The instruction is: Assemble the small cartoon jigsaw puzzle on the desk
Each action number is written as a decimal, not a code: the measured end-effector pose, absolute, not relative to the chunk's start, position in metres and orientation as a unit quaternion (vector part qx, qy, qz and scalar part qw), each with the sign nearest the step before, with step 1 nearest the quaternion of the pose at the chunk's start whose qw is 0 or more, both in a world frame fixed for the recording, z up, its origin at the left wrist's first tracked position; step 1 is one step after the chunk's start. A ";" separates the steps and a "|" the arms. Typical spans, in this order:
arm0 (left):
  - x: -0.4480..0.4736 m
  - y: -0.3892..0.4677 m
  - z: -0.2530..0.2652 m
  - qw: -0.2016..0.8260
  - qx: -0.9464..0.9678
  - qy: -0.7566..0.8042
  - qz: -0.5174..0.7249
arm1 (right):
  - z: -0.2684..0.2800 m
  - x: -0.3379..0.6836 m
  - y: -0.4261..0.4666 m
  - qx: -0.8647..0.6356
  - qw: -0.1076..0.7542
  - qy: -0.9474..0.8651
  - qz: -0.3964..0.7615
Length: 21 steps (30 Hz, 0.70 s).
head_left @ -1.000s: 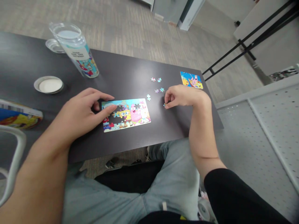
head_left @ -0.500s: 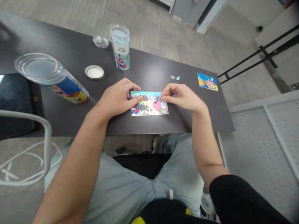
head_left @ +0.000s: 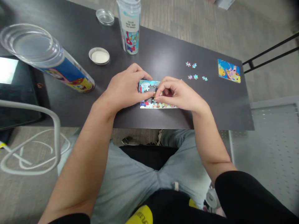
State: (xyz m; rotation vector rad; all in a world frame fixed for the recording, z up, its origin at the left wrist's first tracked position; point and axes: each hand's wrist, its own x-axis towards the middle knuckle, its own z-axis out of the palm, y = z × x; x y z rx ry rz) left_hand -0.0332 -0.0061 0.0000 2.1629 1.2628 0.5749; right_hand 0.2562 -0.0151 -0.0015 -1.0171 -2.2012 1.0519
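A small cartoon jigsaw puzzle (head_left: 146, 84) lies on the dark table before me, partly covered by both hands; dark gaps show among its pieces. My left hand (head_left: 127, 85) rests at its left side, thumb stretched over the puzzle, index finger apart from it near the top edge. Over the middle of the puzzle, my right hand (head_left: 178, 93) pinches with thumb and index finger. A small puzzle piece (head_left: 155, 95) seems to be at those fingertips, mostly hidden. Several loose puzzle pieces (head_left: 195, 77) lie beyond my right hand, and a cartoon picture card (head_left: 229, 71) lies farther right.
A tall clear-topped canister (head_left: 72, 73) stands at left, a second canister (head_left: 130, 34) at the back. Near them are a clear lid (head_left: 105, 17) and a white-centred lid (head_left: 100, 57). A dark tablet-like device (head_left: 17, 102) and a white curved tube (head_left: 54, 124) are far left.
My right hand has moved left over the puzzle, covering more of it. More loose pieces show beyond that hand. The view has tilted downward and come closer to the table.
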 end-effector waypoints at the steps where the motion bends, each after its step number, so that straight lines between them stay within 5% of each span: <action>1: -0.033 -0.006 0.000 0.283 0.805 0.474 0.216 | -0.002 0.256 -0.015 -0.372 0.247 -0.814 0.372; 21: -0.032 -0.008 0.003 0.289 0.804 0.472 0.216 | -0.004 0.259 -0.016 -0.430 0.209 -0.824 0.304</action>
